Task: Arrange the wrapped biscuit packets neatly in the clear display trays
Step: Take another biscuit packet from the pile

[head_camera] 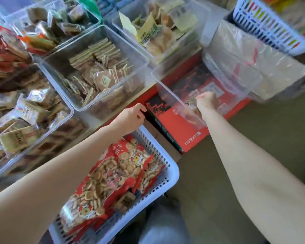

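Note:
A nearly empty clear tray [161,80] sits on a red carton [180,136] right of centre. My right hand [207,100] reaches down inside it, fingers curled near a few wrapped biscuit packets [192,113] at its near end; the grip itself is hidden. My left hand [130,118] hangs with curled fingers over the far corner of a white basket [169,173], between the basket and a clear tray [95,104] of brown biscuit packets [102,80]. Whether it holds anything is unclear.
More clear trays of wrapped snacks stand at the left [67,111] and at the back [128,32]. The white basket holds red bags of small round biscuits [113,175]. A plastic-covered box [245,64] and a white slotted basket [271,27] are at the right. Bare floor [218,191] lies in front.

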The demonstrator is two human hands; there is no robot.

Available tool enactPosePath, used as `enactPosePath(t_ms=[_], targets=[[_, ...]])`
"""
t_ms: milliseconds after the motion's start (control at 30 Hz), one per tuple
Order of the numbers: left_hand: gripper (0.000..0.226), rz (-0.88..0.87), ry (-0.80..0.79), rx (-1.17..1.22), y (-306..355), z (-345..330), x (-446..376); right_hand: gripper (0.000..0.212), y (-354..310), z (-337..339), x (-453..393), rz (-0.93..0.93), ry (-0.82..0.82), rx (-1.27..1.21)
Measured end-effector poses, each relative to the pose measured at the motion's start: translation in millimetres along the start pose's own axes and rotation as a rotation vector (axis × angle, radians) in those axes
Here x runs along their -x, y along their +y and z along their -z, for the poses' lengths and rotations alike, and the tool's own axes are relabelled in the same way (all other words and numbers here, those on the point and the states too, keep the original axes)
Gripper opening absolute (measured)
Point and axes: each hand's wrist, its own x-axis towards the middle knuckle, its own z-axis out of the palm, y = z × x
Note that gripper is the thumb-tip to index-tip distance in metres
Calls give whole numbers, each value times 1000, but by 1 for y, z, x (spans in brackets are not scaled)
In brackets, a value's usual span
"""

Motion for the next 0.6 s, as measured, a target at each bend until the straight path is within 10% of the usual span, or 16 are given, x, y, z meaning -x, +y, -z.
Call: enactPosePath(t_ms=[600], targets=[[31, 463, 776, 212, -281, 99, 275, 21, -165, -273, 387, 1042, -681, 148]])
